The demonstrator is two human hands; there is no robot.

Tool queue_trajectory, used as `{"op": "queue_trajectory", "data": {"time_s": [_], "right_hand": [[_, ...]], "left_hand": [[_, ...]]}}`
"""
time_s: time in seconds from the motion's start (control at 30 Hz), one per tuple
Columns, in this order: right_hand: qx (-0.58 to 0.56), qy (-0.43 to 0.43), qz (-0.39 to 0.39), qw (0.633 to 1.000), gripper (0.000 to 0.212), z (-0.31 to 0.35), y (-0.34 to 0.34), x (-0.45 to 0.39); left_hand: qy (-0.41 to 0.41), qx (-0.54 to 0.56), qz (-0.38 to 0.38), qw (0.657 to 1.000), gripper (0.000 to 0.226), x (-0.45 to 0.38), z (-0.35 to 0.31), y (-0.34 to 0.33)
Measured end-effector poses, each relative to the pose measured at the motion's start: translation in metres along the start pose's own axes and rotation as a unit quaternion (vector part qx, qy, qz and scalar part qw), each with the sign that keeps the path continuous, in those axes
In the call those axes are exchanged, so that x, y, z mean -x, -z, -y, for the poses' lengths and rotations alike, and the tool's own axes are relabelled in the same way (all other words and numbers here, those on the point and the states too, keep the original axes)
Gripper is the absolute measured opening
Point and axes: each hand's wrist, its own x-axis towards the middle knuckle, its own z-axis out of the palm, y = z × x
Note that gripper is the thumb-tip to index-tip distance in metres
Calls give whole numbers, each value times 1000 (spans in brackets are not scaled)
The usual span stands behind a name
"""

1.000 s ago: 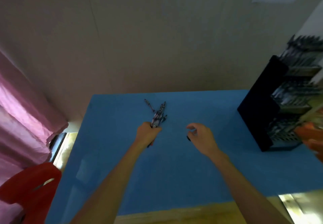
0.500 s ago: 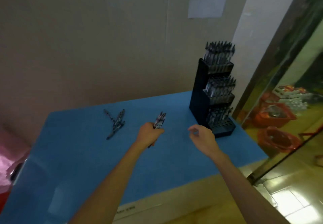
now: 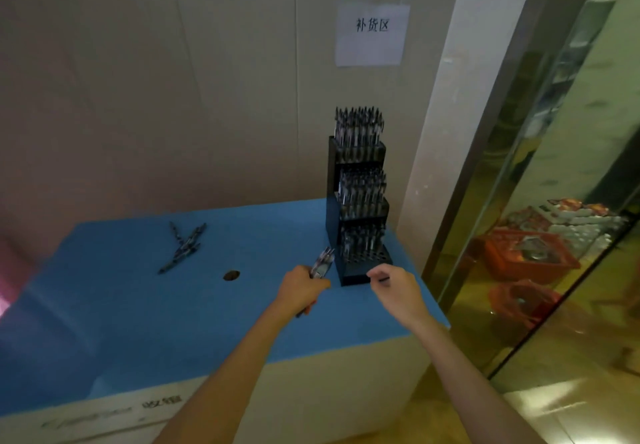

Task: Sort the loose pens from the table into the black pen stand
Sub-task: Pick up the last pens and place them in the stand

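A tiered black pen stand point(image 3: 360, 208) full of pens rises at the far right corner of the blue table point(image 3: 138, 312). Several loose pens point(image 3: 183, 249) lie in a small pile at the far left of the table. My left hand point(image 3: 300, 291) grips a bundle of pens point(image 3: 322, 263) just left of the stand's base, their tips pointing up and away. In front of the stand's lowest tier, my right hand point(image 3: 398, 289) has curled fingers that pinch a small dark pen, mostly hidden by the fingers.
A dark oval spot point(image 3: 231, 274) marks the table between the loose pens and my left hand. The stand sits near the table's right edge, beside a white pillar and a glass partition. Red baskets point(image 3: 530, 256) sit behind the glass. A paper sign point(image 3: 372, 34) hangs on the wall.
Both hands have moved right across the table to the base of the stand, the left carrying its bundle of pens. The loose pile stays behind at the left.
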Motion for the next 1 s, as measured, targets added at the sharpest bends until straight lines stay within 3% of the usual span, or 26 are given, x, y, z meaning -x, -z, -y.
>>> {"op": "queue_trajectory", "data": {"time_s": [0.4,0.5,0.63,0.87,1.0], "right_hand": [[-151,9,52,987,10,-2,14,-45],[-239,-33,97,966,9,-2,14,-57],[-261,-36,150,953,4,-5,9,-78],[-327,-74,171,926,14,-14,-1,-107],[-334,-102,120,929,16,-20,-4,-118]], "left_hand": [[9,33,-15,999,25,-28,-36,-43],[11,67,5,998,35,-42,-34,-50],[14,91,10,996,48,-58,-33,-59],[30,106,0,994,37,-81,-37,-61],[27,88,6,996,31,-87,-40,-64]]}}
